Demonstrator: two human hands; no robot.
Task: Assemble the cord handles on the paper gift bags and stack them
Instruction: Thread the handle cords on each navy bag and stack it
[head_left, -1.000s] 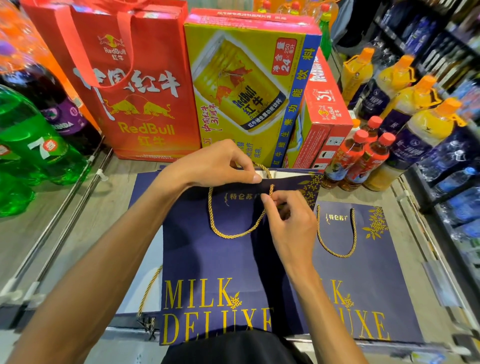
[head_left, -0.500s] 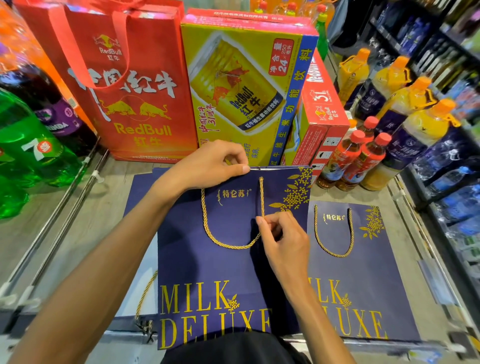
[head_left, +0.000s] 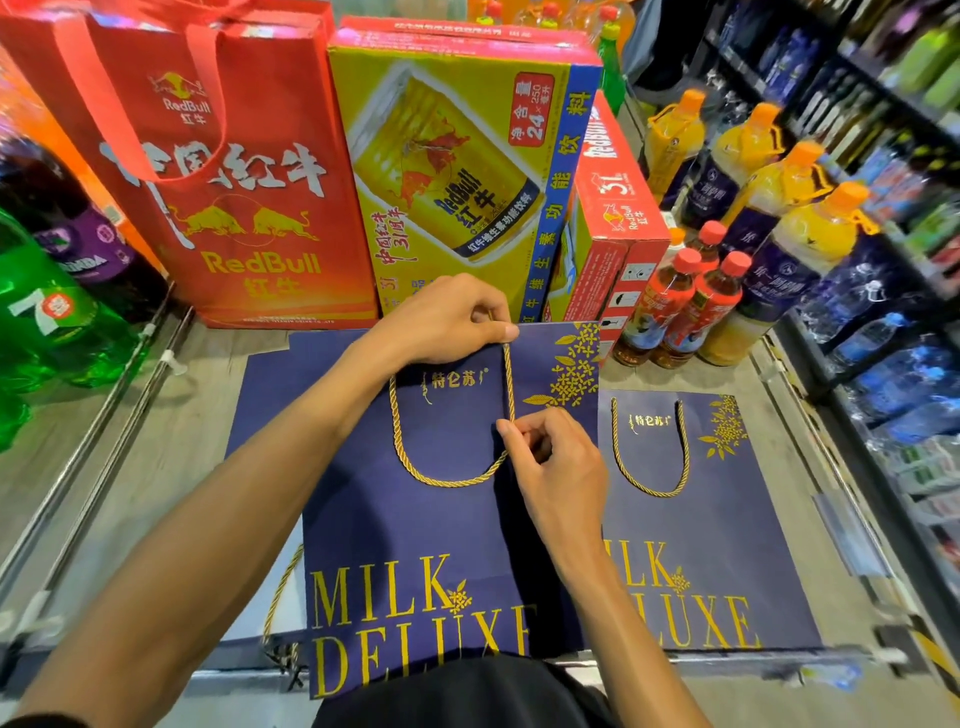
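A navy paper gift bag (head_left: 405, 530) marked MILK DELUXE lies flat in front of me. A gold cord handle (head_left: 447, 480) hangs in a loop on its face. My left hand (head_left: 447, 322) pinches the bag's top edge where the cord's right end enters. My right hand (head_left: 556, 467) pinches the cord's right strand lower down. A second navy bag (head_left: 727, 530) with its own gold cord (head_left: 652, 488) lies flat to the right, partly under the first. More navy bags (head_left: 270, 395) lie beneath on the left, with a loose gold cord (head_left: 278, 597) at their lower edge.
A red RedBull bag (head_left: 234, 197) and yellow and red drink cartons (head_left: 457, 171) stand just behind the bags. Green and purple soda bottles (head_left: 47, 312) are at left. Red-capped and orange-capped bottles (head_left: 696, 296) stand at right, before a shelf of bottled water (head_left: 893, 364).
The bag's top flap has flattened out. My right hand slid down the cord's right strand, pulling it straight. My left hand kept its pinch at the top edge.
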